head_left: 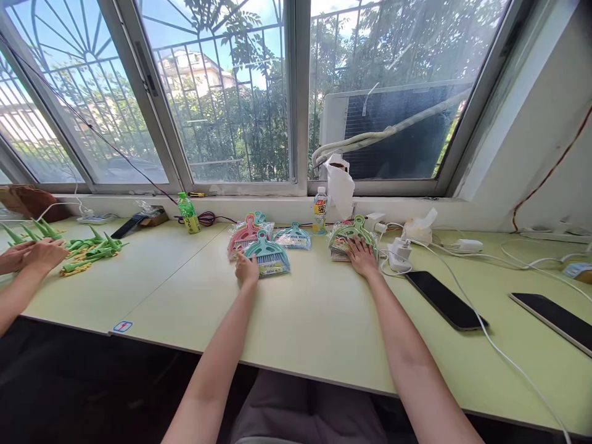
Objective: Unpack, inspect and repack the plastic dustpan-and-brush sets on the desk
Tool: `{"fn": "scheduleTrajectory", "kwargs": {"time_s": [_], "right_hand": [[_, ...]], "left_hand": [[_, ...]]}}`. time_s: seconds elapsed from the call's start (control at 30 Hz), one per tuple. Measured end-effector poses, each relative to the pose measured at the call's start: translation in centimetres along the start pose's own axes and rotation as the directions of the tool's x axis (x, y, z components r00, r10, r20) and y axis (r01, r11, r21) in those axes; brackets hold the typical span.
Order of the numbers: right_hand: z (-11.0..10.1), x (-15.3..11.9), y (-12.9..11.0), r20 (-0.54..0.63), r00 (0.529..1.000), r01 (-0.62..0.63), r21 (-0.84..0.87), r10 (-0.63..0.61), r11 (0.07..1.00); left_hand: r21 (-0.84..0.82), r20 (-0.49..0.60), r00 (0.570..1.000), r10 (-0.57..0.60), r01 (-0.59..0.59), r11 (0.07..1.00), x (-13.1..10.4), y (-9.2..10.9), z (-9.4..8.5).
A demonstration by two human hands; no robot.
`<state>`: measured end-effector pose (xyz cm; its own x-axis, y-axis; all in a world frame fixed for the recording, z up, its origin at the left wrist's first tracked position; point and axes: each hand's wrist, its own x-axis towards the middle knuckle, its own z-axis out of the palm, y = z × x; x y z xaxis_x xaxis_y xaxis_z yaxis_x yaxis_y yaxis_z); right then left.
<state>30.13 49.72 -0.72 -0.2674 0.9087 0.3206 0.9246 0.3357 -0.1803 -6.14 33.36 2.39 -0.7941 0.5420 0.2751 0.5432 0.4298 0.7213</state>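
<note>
At the left edge of a teal mini dustpan and brush set (272, 260) in clear wrapping, my left hand (247, 269) has its fingers closed on the packet. Behind it lie a pink dustpan set (245, 234) and a light-blue dustpan set (295, 237), both wrapped. My right hand (363, 254) rests with fingers spread over a green dustpan set (345, 237), which lies on other packets. Part of that pile is hidden under the hand.
A yellow-labelled bottle (319, 211) and a green bottle (188, 213) stand near the window. Right of my hand are a white charger (398, 254), cables, a black phone (446, 299) and a tablet (555, 317). At left, another person's hands (46, 254) handle green leaf-like pieces (95, 246).
</note>
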Motion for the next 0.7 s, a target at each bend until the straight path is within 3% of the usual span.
{"fn": "scheduleTrajectory", "kwargs": {"time_s": [0.37, 0.6, 0.7], "right_hand": [[1.5, 1.1, 1.1, -0.028, 1.000, 0.004, 0.030, -0.003, 1.000], [1.2, 0.3, 1.0, -0.131, 0.991, 0.031, 0.078, -0.021, 0.996], [1.1, 0.1, 0.9, -0.171, 0.985, 0.043, 0.075, -0.030, 0.996]], "left_hand": [[0.061, 0.010, 1.000, -0.003, 0.003, 0.998, -0.3, 0.4, -0.4], [-0.049, 0.078, 0.974, -0.212, 0.216, 0.975, 0.2, 1.0, -1.2], [-0.073, 0.108, 0.967, -0.230, 0.239, 0.968, 0.4, 1.1, -1.2]]}}
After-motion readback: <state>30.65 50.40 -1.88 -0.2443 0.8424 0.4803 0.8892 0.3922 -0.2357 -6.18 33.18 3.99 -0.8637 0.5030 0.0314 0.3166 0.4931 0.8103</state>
